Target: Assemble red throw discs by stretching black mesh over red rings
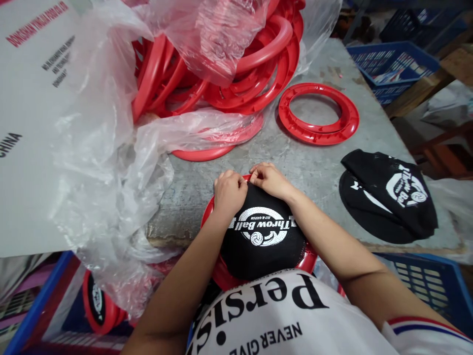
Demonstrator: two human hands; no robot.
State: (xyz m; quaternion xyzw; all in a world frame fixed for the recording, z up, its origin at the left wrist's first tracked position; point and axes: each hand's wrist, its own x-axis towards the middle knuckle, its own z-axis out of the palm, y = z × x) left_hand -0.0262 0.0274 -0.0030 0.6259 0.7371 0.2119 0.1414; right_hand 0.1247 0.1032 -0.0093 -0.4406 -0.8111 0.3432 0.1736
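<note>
A black fabric disc (pixel 264 256) printed "Throw Ball" lies over a red plastic ring (pixel 309 260) at the table's near edge, against my body. At the far side of the ring, my left hand (pixel 229 191) pinches the fabric's edge with curled fingers. Close beside it, my right hand (pixel 269 178) grips the same edge, thumb and fingers pressed together. The ring shows on the left, right and near sides of the fabric. What lies under my fingertips is hidden.
Piled red rings (pixel 258 64) in a clear plastic bag (pixel 111 148) fill the back left. One loose ring (pixel 349 118) and folded black fabric discs (pixel 391 197) lie on the right. Blue crates (pixel 402 54) stand beyond the table (pixel 236 170). A white carton (pixel 29 172) stands left.
</note>
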